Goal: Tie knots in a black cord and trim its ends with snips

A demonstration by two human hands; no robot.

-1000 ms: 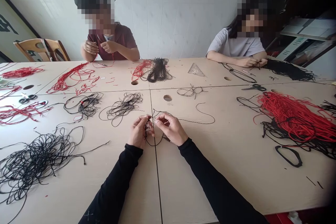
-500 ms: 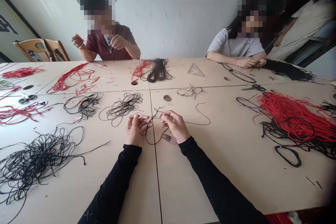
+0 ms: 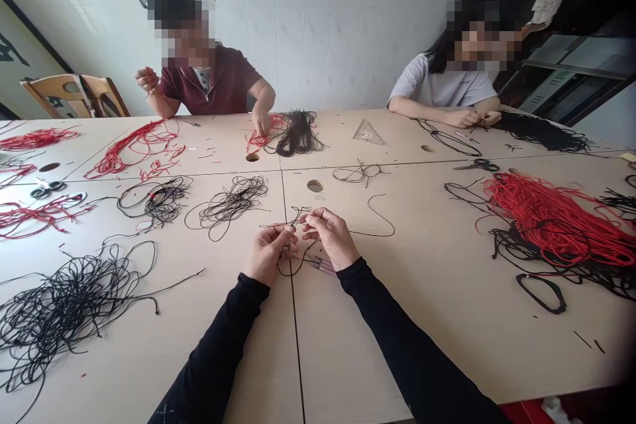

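Observation:
A thin black cord point(image 3: 304, 257) is held between my two hands, with a loop hanging below them and a loose tail curving to the right on the table. My left hand point(image 3: 271, 250) pinches it between thumb and fingers. Close beside it, my right hand point(image 3: 328, 232) grips the cord with thumb and forefinger; its other fingers are curled. Fine detail of the cord at the fingertips is too small to make out. Just under my right hand lies a pair of small metal snips or tweezers point(image 3: 320, 264), partly covered.
Tangled black cords point(image 3: 74, 305) spread at the left, and a smaller black bundle point(image 3: 236, 202) lies ahead. A red cord heap point(image 3: 551, 218) covers the right side, near scissors point(image 3: 479, 165). A clear triangle ruler point(image 3: 368, 132) lies farther back. Two co-workers sit opposite; another person stands behind.
My left hand has moved right, up to my right hand, and its fingers have closed on the cord. The left co-worker's hand has dropped to a red bundle. The standing person has shifted.

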